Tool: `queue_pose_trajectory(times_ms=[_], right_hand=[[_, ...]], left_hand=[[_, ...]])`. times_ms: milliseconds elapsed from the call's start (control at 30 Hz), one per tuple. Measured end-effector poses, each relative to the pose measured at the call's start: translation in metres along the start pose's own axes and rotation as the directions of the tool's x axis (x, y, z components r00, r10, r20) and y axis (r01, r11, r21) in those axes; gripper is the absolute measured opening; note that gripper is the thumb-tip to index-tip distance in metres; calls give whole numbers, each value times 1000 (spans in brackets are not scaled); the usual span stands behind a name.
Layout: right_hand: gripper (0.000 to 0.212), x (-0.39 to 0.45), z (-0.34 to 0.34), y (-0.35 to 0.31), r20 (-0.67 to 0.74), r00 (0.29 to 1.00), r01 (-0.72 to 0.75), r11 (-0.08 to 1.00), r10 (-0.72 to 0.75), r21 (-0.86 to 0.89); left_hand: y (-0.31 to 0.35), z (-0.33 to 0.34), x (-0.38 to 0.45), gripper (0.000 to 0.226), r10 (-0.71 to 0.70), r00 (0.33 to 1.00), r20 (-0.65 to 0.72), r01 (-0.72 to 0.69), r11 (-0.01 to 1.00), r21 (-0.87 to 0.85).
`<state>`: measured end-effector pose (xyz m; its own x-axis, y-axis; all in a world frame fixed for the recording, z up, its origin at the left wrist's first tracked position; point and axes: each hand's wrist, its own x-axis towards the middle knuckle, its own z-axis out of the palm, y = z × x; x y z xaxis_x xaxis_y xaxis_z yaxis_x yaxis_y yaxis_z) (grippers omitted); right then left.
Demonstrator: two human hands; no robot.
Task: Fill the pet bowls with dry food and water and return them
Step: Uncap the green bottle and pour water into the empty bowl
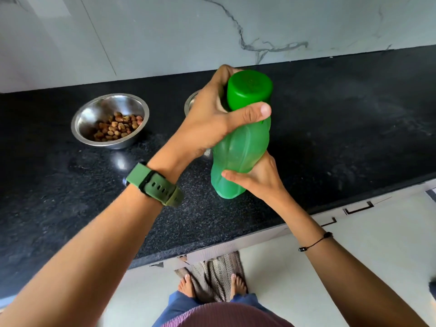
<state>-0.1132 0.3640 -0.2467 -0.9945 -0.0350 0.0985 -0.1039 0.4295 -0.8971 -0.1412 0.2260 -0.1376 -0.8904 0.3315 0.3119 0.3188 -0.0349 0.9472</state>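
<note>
We see the left hand wrapped around the bottle at its cap, mid-frame. The right hand grips its base. A second bowl, probably, hides behind; the food bowl sits left.

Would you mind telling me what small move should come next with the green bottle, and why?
Probably twist the cap off. The left hand grips the neck just below the cap, the right hand holds the green bottle lower down, and the cap is on. The steel bowl already holds dry food, while the second bowl, mostly hidden behind the left hand, likely awaits water.
</note>
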Motion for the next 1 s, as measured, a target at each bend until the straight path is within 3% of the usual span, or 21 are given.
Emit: queue_pose_trajectory(times_ms=[233, 367, 467, 633, 767, 867, 1000], right_hand=[[94, 1, -1, 4, 22, 1000, -10, 999, 11, -46], [89, -2, 6, 4, -34, 999, -9, 993, 5, -119], [78, -4, 9, 0, -30, 999, -45, 994, 42, -96], [77, -7, 8, -8, -43, 997, -66, 998, 66, 9], [88, -6, 6, 0, -86, 995, -60, 996, 54, -67], [94, -7, 5, -4, -102, 994, -50, 995, 42, -84], [93, -7, 5, -4, -91, 995, -38, 996, 31, -77]], left_hand=[[-1, 7, -7, 46, 19, 997, -73, -16, 999, 36], [3, 31, -12, 61, 96, 924, -370, 43, 936, 349], [5, 43, -21, 59, 102, 870, -482, 100, 921, 376], [0, 34, -59, 33, 156, 913, -377, -60, 965, 254], [0, 7, -39, 6, 116, 887, -446, -93, 993, 74], [12, 3, 5, 15, -13, 926, -377, 22, 1000, 22], [36, 8, 40, 48, -208, 978, 5, 207, 969, -134]])
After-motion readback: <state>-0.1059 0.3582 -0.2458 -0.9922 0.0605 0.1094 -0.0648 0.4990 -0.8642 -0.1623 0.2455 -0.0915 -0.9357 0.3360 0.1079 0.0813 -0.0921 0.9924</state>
